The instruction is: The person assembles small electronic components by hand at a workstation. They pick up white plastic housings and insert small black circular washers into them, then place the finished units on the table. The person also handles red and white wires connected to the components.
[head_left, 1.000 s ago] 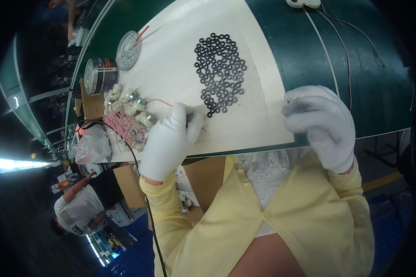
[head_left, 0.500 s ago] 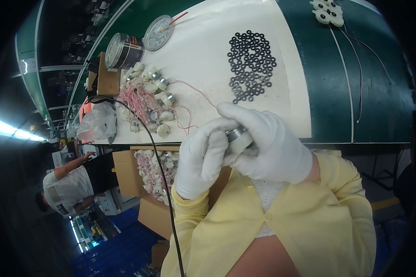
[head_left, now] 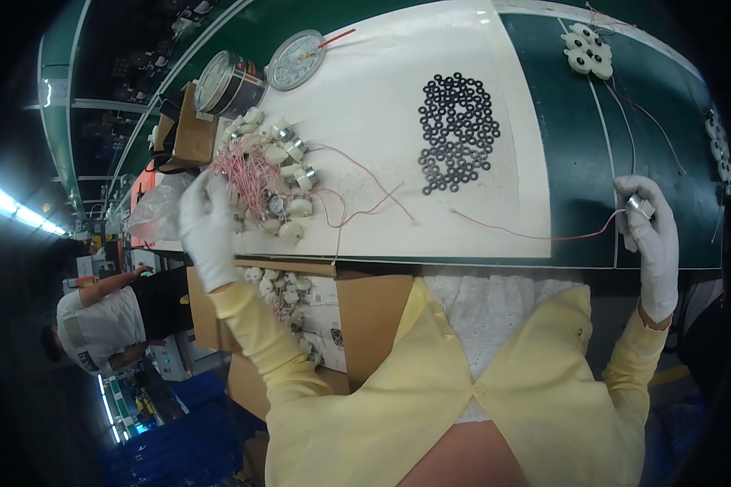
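My right hand (head_left: 651,243), in a white glove, is closed around a small motor (head_left: 640,208) over the green surface at the right. The motor's silver metal side shows between thumb and fingers, and its pink-red wire trails left across the white sheet. My left hand (head_left: 206,231), also gloved and slightly blurred, is at the left edge of a pile of similar motors (head_left: 276,203) with cream plastic ends and tangled pink wires (head_left: 248,174). Its fingers look loosely apart, with nothing visible in them.
Many black rings (head_left: 460,134) lie on the white sheet (head_left: 365,89). Behind the pile stand a tin can (head_left: 240,85) and a round dish (head_left: 297,61). Cream motors (head_left: 586,53) sit far right. An open carton (head_left: 374,316) holds more motors below the table edge. A black cable has left view.
My hands have moved apart from the middle, where both held a motor. The right has carried it to the right; the left has gone to the pile's left side.
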Demonstrator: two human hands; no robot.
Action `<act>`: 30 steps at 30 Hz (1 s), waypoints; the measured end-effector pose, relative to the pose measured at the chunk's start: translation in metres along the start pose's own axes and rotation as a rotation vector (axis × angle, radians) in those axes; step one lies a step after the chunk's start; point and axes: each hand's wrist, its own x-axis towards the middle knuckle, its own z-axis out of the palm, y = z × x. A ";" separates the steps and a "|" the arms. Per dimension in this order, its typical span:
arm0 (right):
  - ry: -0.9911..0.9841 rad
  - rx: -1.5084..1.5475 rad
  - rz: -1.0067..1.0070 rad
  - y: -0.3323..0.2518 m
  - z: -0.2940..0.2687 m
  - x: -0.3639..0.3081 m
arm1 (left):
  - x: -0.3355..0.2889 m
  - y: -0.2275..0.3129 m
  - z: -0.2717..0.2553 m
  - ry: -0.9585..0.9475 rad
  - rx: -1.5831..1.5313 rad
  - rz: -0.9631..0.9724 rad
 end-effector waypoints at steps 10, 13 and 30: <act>0.095 0.057 -0.019 0.024 0.002 0.002 | 0.016 -0.007 0.035 -0.342 0.129 0.284; 0.080 0.088 -0.040 0.028 0.000 0.003 | 0.033 -0.004 0.034 -0.298 0.150 0.187; 0.027 0.119 -0.066 0.025 -0.001 0.000 | 0.066 -0.016 0.008 -0.442 0.005 0.127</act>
